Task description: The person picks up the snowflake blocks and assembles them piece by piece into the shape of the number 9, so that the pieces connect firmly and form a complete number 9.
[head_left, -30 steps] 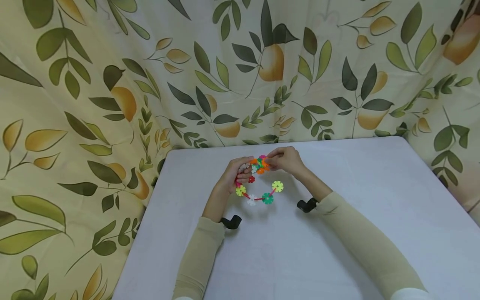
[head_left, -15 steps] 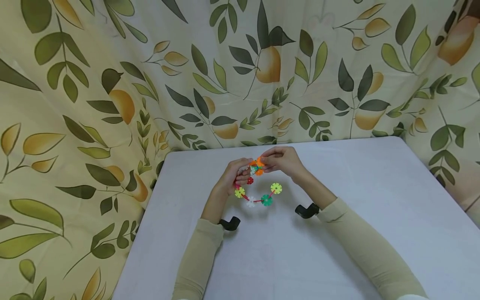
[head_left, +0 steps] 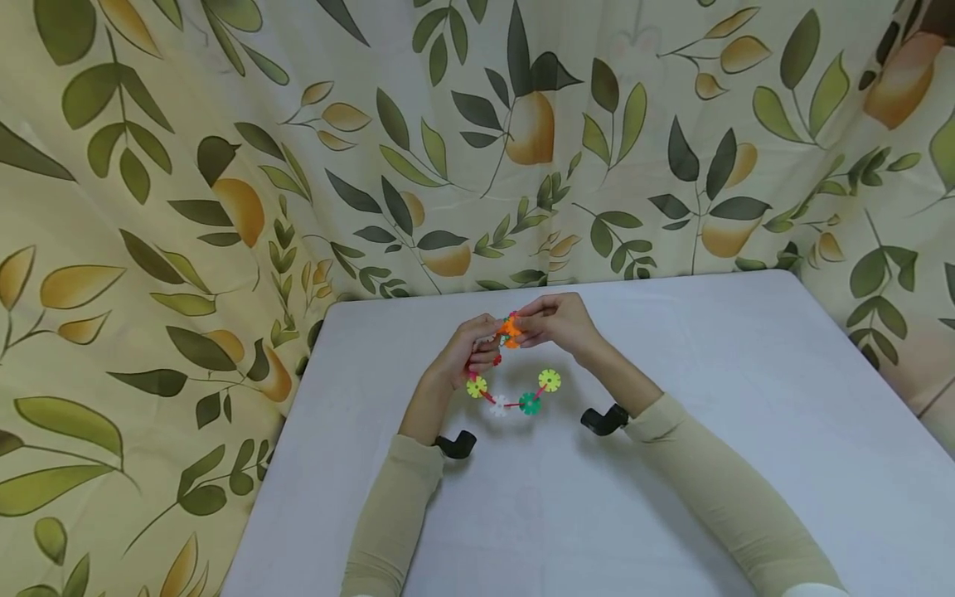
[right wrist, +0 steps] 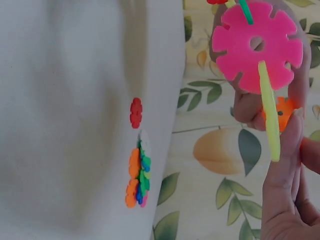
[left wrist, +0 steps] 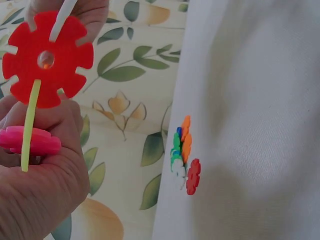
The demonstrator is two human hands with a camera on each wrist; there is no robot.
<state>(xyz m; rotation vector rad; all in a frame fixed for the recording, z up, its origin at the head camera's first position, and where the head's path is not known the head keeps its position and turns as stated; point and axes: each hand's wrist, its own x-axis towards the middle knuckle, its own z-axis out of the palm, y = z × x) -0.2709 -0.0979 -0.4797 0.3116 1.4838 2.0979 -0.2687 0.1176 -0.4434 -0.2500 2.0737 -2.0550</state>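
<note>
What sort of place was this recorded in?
Probably an improvised indoor recording corner: leaf-print cloth hangs behind and beside a white table, and two black wrist cameras show over it. The room beyond is hidden.

I'm looking into a curtained nook, and it's the cloth [head_left: 477, 149] that sets the scene: pale fabric printed with big green leaves and orange fruit, hanging across the back, running down the left, turning in on the right too. And there's a white table [head_left: 537, 514], its far corners rounded, close up against those folds. My wrist feeds pick out bright notched discs [right wrist: 133, 162] bunched over it, giving a craft-corner look. Home or studio? From here, I can't tell.
</note>
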